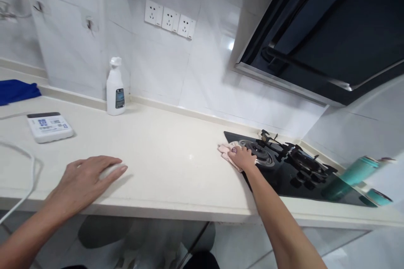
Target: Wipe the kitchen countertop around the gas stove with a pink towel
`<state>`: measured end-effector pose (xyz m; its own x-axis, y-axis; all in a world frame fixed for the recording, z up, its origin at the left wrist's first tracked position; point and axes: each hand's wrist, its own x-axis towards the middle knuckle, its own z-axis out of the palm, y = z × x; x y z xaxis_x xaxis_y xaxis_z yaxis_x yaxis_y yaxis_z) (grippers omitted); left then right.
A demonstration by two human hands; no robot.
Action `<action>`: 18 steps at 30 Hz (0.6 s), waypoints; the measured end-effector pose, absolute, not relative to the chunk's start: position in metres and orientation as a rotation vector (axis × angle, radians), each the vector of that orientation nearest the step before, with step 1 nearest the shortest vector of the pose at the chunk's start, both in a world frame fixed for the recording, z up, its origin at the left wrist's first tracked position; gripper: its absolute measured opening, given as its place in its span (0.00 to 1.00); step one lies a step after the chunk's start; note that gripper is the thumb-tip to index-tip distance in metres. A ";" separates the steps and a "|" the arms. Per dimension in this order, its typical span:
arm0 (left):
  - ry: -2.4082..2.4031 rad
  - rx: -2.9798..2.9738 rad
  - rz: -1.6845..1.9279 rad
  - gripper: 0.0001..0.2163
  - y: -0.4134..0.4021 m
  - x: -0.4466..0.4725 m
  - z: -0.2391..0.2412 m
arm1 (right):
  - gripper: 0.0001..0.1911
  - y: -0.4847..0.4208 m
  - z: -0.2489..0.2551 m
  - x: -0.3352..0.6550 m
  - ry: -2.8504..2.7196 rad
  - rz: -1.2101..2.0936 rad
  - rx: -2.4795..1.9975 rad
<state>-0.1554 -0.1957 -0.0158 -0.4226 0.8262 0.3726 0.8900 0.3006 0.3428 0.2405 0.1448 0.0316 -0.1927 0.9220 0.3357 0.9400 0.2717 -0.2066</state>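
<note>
Bare left hand [83, 183], bare right hand [242, 157], slim fingers [109, 163], long bare forearms [285, 218]

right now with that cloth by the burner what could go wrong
The pink cloth under your right hand sits against the burner; no flame shows, but if the burner is hot the cloth could scorch. The cloth or your fingers could snag on the black pan support. The teal flask at the far end of the gas hob could get knocked if your arm swings right. The white cable beside your left hand could catch your forearm.
</note>
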 end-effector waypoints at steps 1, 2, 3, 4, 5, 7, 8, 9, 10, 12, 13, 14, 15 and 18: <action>-2.433 -1.611 -0.774 0.26 -0.196 -0.155 -0.015 | 0.26 0.147 0.027 0.236 -2.192 -0.066 -1.717; -2.429 -1.617 -0.778 0.26 -0.196 -0.155 -0.014 | 0.26 0.146 0.023 0.234 -2.221 -0.076 -1.736; -2.419 -1.623 -0.781 0.27 -0.196 -0.156 -0.014 | 0.26 0.142 0.020 0.235 -2.245 -0.093 -1.744; -2.408 -1.630 -0.779 0.27 -0.196 -0.157 -0.014 | 0.27 0.135 0.018 0.239 -2.266 -0.114 -1.743; -2.398 -1.636 -0.770 0.27 -0.196 -0.157 -0.015 | 0.27 0.126 0.017 0.245 -2.284 -0.136 -1.738; -2.391 -1.648 -0.734 0.27 -0.196 -0.159 -0.017 | 0.28 0.101 0.014 0.262 -2.311 -0.176 -1.728; -2.392 -1.655 -0.713 0.27 -0.196 -0.159 -0.017 | 0.28 0.086 0.012 0.273 -2.322 -0.198 -1.720; -2.396 -1.664 -0.692 0.27 -0.196 -0.160 -0.018 | 0.26 0.071 0.007 0.285 -2.332 -0.227 -1.705; -2.399 -1.673 -0.676 0.27 -0.196 -0.160 -0.018 | 0.24 0.056 0.002 0.300 -2.339 -0.254 -1.682; -2.389 -1.671 -0.675 0.28 -0.195 -0.160 -0.019 | 0.18 0.028 -0.013 0.335 -2.333 -0.283 -1.621; -2.377 -1.664 -0.683 0.28 -0.195 -0.160 -0.019 | 0.16 0.016 -0.020 0.357 -2.325 -0.266 -1.589; -2.365 -1.662 -0.690 0.29 -0.195 -0.160 -0.019 | 0.14 0.006 -0.027 0.380 -2.318 -0.222 -1.567; -2.352 -1.664 -0.695 0.29 -0.194 -0.160 -0.019 | 0.14 -0.003 -0.033 0.405 -2.313 -0.160 -1.563; -2.314 -1.681 -0.702 0.30 -0.192 -0.161 -0.024 | 0.17 -0.021 -0.039 0.484 -2.283 -0.055 -1.678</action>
